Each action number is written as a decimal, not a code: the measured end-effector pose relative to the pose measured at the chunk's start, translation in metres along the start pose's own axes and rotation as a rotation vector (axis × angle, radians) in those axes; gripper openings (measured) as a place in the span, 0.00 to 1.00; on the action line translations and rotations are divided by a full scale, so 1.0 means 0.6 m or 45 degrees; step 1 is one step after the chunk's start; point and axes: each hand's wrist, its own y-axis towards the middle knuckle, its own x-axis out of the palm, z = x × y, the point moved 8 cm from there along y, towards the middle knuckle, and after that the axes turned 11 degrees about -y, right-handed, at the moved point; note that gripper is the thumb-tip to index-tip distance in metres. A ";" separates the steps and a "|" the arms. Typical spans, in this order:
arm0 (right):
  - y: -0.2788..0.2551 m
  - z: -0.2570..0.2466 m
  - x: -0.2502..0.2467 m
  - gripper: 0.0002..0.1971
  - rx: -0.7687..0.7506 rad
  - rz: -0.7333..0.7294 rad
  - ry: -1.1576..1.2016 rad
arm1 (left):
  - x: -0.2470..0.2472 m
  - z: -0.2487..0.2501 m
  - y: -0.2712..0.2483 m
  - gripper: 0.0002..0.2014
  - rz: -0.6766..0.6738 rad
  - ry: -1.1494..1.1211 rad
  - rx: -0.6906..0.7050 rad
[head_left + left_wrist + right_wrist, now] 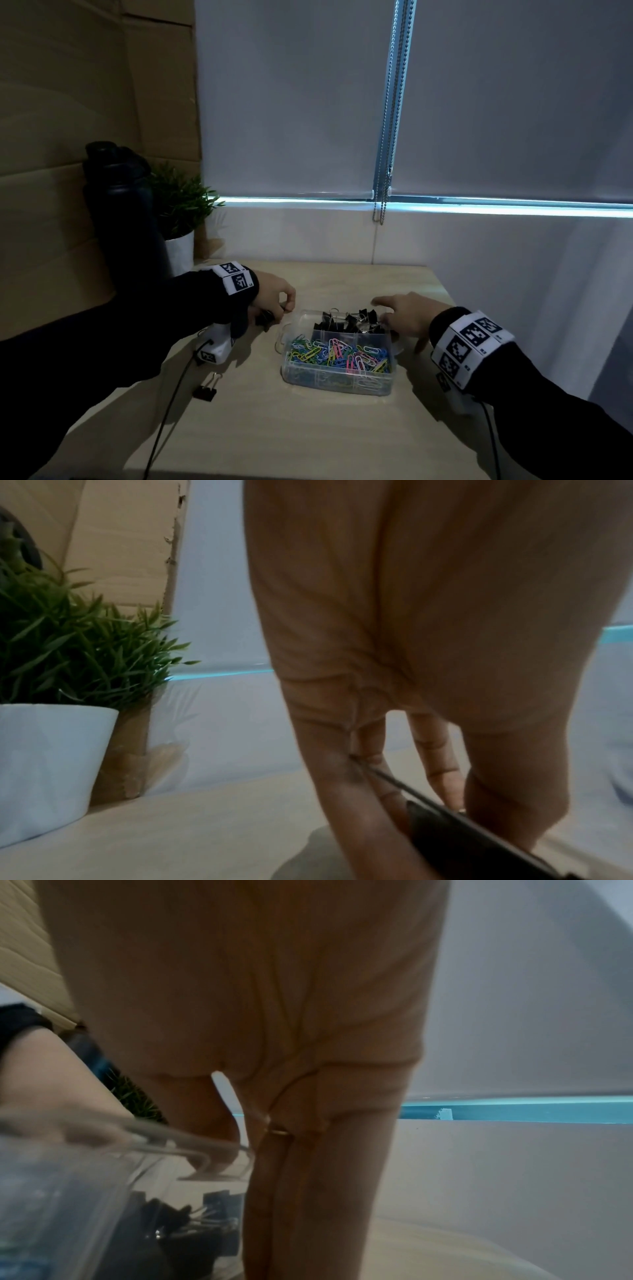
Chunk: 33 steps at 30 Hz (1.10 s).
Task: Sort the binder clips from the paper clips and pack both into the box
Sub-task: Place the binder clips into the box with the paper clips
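A clear plastic box (385, 380) stands mid-table. Its far compartment holds black binder clips (346, 322), its near one coloured paper clips (339, 353). Just left of the box, my left hand (286, 308) pinches a black binder clip (265, 317) low over the table. The left wrist view shows that clip (462, 837) between thumb and fingers (441, 772). My right hand (383, 313) rests on the box's far right corner with straight fingers. In the right wrist view they run down beside the box wall (103, 1177). Another binder clip (206, 389) lies loose at the near left.
A black bottle (120, 212) and a potted plant (178, 219) stand at the back left, against cardboard (68, 102). A blind cord (383, 205) hangs behind the table. Wrist-camera cables (171, 404) trail over the table (308, 431) at the near left and right.
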 end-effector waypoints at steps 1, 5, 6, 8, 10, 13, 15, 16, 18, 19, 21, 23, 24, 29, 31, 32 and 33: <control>0.001 0.000 0.000 0.23 0.000 0.002 -0.005 | -0.004 0.005 -0.003 0.10 0.013 -0.004 0.013; 0.006 0.003 0.001 0.23 0.001 0.020 -0.027 | -0.038 0.024 -0.018 0.06 0.142 -0.007 0.062; 0.007 0.004 0.002 0.23 0.003 0.017 -0.024 | -0.052 0.027 -0.022 0.06 0.205 0.011 0.077; 0.008 0.004 0.002 0.24 0.006 0.010 -0.022 | -0.075 0.038 -0.028 0.08 0.287 0.034 0.132; 0.009 0.004 0.001 0.24 0.003 0.015 -0.029 | -0.080 0.055 -0.034 0.07 0.270 -0.059 0.211; 0.009 0.003 0.003 0.24 0.001 0.002 -0.010 | -0.062 0.093 -0.039 0.08 0.144 -0.205 0.321; 0.009 0.003 0.004 0.24 0.003 0.009 -0.020 | -0.045 0.107 -0.037 0.12 0.066 -0.238 0.321; 0.009 0.003 0.004 0.24 0.005 0.014 -0.023 | -0.039 0.109 -0.033 0.14 0.042 -0.247 0.311; 0.009 0.003 0.003 0.25 0.008 0.018 -0.028 | -0.035 0.115 -0.029 0.17 0.048 -0.269 0.337; 0.009 0.003 0.002 0.25 0.012 0.019 -0.032 | -0.039 0.121 -0.028 0.17 0.082 -0.279 0.374; 0.009 0.003 0.002 0.25 0.015 0.015 -0.035 | -0.050 0.133 -0.029 0.17 0.192 -0.304 0.453; 0.006 0.002 0.001 0.25 0.015 0.013 -0.030 | -0.061 0.143 -0.030 0.16 0.302 -0.335 0.518; 0.005 0.002 0.000 0.25 0.015 0.010 -0.020 | -0.063 0.147 -0.028 0.16 0.323 -0.377 0.543; -0.005 -0.003 -0.002 0.24 0.002 -0.026 0.020 | -0.033 0.156 -0.022 0.18 0.033 -0.626 0.537; -0.007 -0.003 -0.003 0.24 0.002 -0.021 0.011 | -0.023 0.154 -0.022 0.18 -0.047 -0.606 0.526; -0.007 -0.003 -0.003 0.25 0.003 -0.023 0.009 | -0.018 0.152 -0.022 0.18 -0.080 -0.560 0.520; -0.008 -0.003 -0.003 0.25 0.002 -0.027 0.008 | -0.013 0.148 -0.024 0.17 -0.117 -0.507 0.506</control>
